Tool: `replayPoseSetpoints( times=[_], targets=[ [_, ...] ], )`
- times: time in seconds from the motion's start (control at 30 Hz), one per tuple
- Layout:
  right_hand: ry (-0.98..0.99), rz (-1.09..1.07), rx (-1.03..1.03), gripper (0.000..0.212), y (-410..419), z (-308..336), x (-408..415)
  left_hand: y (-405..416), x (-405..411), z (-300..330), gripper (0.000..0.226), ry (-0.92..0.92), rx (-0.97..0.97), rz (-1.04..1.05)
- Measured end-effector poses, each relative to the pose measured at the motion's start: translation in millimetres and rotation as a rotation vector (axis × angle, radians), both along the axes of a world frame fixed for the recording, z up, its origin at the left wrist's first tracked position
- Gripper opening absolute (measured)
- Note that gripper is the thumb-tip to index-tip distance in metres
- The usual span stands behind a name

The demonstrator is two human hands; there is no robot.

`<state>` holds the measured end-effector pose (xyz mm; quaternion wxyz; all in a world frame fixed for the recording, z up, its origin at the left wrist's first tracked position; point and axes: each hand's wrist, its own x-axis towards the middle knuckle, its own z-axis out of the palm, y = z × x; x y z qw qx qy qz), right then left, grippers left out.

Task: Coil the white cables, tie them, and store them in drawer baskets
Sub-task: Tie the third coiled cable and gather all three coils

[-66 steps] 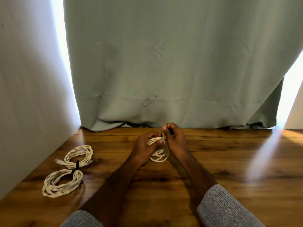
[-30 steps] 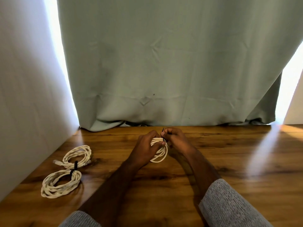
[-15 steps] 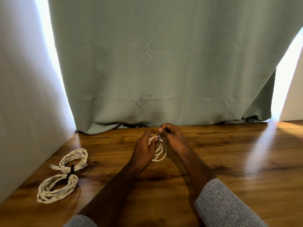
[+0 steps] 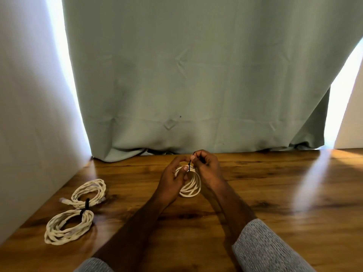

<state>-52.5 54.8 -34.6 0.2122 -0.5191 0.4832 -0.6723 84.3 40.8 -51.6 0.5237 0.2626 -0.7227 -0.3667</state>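
A wooden table [image 4: 275, 203] with dark grain streaks and a glossy finish meets a pale wall along its left edge, while a grey-green curtain [image 4: 196, 95] drapes onto its far edge. Near the left edge lies a white twisted cable [image 4: 74, 211] wound into two joined loops, cinched between them by a black tie [image 4: 85, 205]. Bands of daylight fall across the right side of the table and at its far left corner.
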Motion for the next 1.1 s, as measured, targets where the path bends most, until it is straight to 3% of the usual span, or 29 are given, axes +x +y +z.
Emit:
replayPoseSetpoints(
  times=[0.13, 0.3, 0.6, 0.77, 0.87, 1.0, 1.1],
  targets=[
    [0.038, -0.038, 0.011, 0.017, -4.7, -4.2, -2.4, -5.7, -0.3, -1.6, 0.015, -0.005, 0.032, -0.004],
    [0.033, -0.027, -0.002, 0.026, -5.3, -4.5, -1.2, -0.2, -2.6, 3.3, 0.014, -0.013, 0.005, 0.013],
    [-0.112, 0.02, -0.028, 0.026, -4.3, -4.2, -1.8, -2.2, -5.0, 2.6, 0.02, 0.053, 0.082, -0.052],
    [-0.163, 0.039, -0.008, 0.021, -0.8, -3.6, -1.9, -2.5, -4.1, 3.6, 0.022, 0.018, 0.015, -0.027],
    [-0.178, 0.102, 0.01, 0.016, 5.2, -1.8, -1.8, -2.5, -3.5, 4.7, 0.022, 0.005, 0.011, 0.023],
    [-0.089, 0.18, -0.001, 0.007, 14.2, 6.5, -5.6, -4.5, 2.0, 2.6, 0.016, 0.014, 0.152, 0.003],
    [-0.057, 0.315, 0.021, 0.011, 20.2, 10.9, -8.1, -7.4, 6.4, 2.4, 0.014, 0.032, 0.194, -0.009]
  ],
)
